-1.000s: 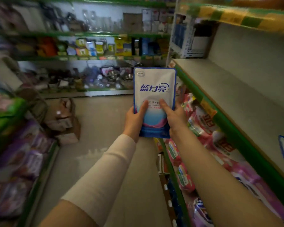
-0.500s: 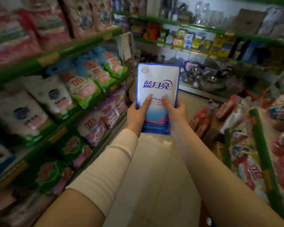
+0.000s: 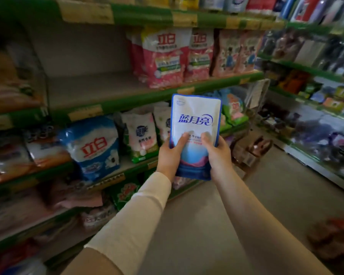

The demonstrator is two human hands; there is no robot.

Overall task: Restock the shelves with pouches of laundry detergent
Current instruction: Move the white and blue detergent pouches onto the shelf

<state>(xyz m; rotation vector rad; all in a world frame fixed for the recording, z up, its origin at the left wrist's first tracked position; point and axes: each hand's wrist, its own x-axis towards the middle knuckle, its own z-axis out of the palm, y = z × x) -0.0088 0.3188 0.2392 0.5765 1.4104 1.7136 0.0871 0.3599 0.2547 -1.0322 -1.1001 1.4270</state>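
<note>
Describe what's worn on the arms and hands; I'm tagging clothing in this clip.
The left arm wears a snug cream sleeve from wrist to near the elbow, plain, no markings. The right arm is bare. Neither the left hand nor the right hand shows gloves, rings or a watch.

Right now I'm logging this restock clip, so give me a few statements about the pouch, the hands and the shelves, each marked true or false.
1. Both hands hold the white and blue pouch. True: left hand and right hand grip its lower half.
2. The pouch already rests on a shelf. False: it is held up in the aisle.
3. The shelf section left of the pink bags is bare. True.
4. The pouch is upside down. False: its print reads upright.
5. The left forearm wears a pale sleeve. True.
</note>
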